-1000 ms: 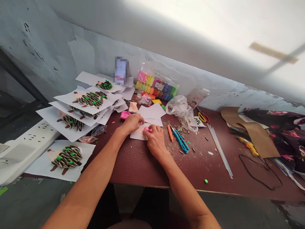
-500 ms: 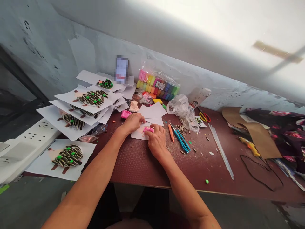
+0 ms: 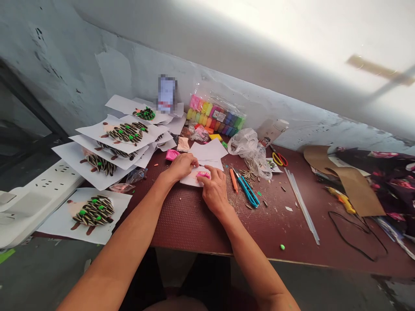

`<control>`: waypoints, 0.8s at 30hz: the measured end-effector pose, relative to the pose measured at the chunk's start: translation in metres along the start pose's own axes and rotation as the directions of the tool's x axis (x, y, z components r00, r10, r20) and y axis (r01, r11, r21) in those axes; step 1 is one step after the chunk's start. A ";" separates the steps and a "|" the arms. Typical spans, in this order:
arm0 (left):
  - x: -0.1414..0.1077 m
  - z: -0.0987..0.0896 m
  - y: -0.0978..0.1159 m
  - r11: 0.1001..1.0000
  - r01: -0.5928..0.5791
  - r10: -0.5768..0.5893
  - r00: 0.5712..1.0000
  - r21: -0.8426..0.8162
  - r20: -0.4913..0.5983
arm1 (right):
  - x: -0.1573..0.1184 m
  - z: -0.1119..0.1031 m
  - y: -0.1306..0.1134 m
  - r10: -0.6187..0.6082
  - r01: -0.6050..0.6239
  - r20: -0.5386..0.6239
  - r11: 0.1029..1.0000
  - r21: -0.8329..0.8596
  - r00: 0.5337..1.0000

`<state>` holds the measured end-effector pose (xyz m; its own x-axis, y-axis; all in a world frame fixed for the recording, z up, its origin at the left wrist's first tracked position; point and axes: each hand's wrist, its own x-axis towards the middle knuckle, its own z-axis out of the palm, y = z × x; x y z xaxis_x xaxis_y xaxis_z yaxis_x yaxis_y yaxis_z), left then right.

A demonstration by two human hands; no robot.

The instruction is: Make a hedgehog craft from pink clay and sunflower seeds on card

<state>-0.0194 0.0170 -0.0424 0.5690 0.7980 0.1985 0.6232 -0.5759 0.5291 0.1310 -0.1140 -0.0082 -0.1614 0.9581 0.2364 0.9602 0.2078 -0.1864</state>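
Left hand [image 3: 181, 167]: curled on white paper sheet [image 3: 189, 180], holding cannot be told | Right hand [image 3: 214, 192]: just beside it, fingers [image 3: 207, 172] touch soft pink clay lump [image 3: 203, 175] (small, lying on the paper) | Under all: dark red table [image 3: 194, 237]

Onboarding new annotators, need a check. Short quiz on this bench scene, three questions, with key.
1. Fill in: the handles of the scissors are yellow and ___.
2. True or false: the pink clay lies on the white paper sheet.
3. Which lies nearer the right hand: A) the orange utility knife, or B) the scissors?

Key: 1 red; 2 true; 3 A.
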 end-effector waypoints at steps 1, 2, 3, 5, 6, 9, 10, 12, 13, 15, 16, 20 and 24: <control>0.000 0.000 0.000 1.000 0.003 -0.003 1.000 0.000 0.000 | 0.000 0.000 0.001 0.020 -0.020 -0.017 1.000 0.002 1.000; 0.000 0.000 0.000 1.000 0.008 -0.008 1.000 0.002 0.003 | 0.000 0.000 0.002 0.035 -0.035 -0.032 0.999 0.001 0.999; 0.000 -0.001 0.001 1.000 0.013 -0.013 1.000 0.004 0.007 | 0.001 0.000 0.004 0.047 -0.047 -0.045 0.999 -0.004 0.998; 0.000 -0.001 0.002 1.000 0.019 -0.019 1.000 0.006 0.015 | 0.001 0.000 0.006 0.065 -0.066 -0.073 0.998 -0.019 0.995; 0.000 -0.001 0.002 1.000 0.021 -0.021 1.000 0.006 0.019 | 0.001 -0.001 0.007 0.074 -0.076 -0.085 0.997 -0.028 0.994; 0.000 -0.001 0.002 1.000 0.022 -0.022 1.000 0.004 0.019 | 0.001 -0.001 0.007 0.094 -0.098 -0.068 0.994 -0.053 0.993; 0.000 -0.001 0.002 1.000 0.021 -0.021 1.000 0.003 0.016 | 0.001 -0.001 0.006 0.097 -0.100 -0.048 0.993 -0.059 0.994; 0.000 0.000 0.001 1.000 0.019 -0.019 1.000 -0.001 0.011 | 0.000 -0.001 0.004 0.097 -0.097 -0.007 0.993 -0.062 0.995; 0.000 0.000 0.001 1.000 0.019 -0.019 1.000 -0.004 0.010 | 0.000 -0.001 0.002 0.096 -0.095 0.010 0.994 -0.058 0.995; 0.000 0.000 0.001 1.000 0.019 -0.019 1.000 -0.012 0.008 | 0.000 -0.001 -0.001 0.097 -0.095 0.036 0.995 -0.039 0.995; 0.000 0.000 0.001 1.000 0.018 -0.018 1.000 -0.015 0.006 | 0.000 -0.001 -0.002 0.099 -0.097 0.047 0.995 -0.027 0.994; 0.000 0.000 0.001 1.000 0.011 -0.011 1.000 -0.017 0.005 | -0.001 0.001 -0.004 0.115 -0.117 0.054 0.992 0.036 0.992; 0.000 0.001 0.000 1.000 0.004 -0.004 1.000 -0.016 -0.003 | -0.002 0.009 -0.001 0.111 -0.112 0.018 0.987 0.119 0.994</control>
<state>-0.0186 0.0166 -0.0434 0.5651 0.8006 0.1990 0.6163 -0.5701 0.5432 0.1289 -0.1146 -0.0174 -0.0580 0.9787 0.1967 0.9384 0.1207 -0.3238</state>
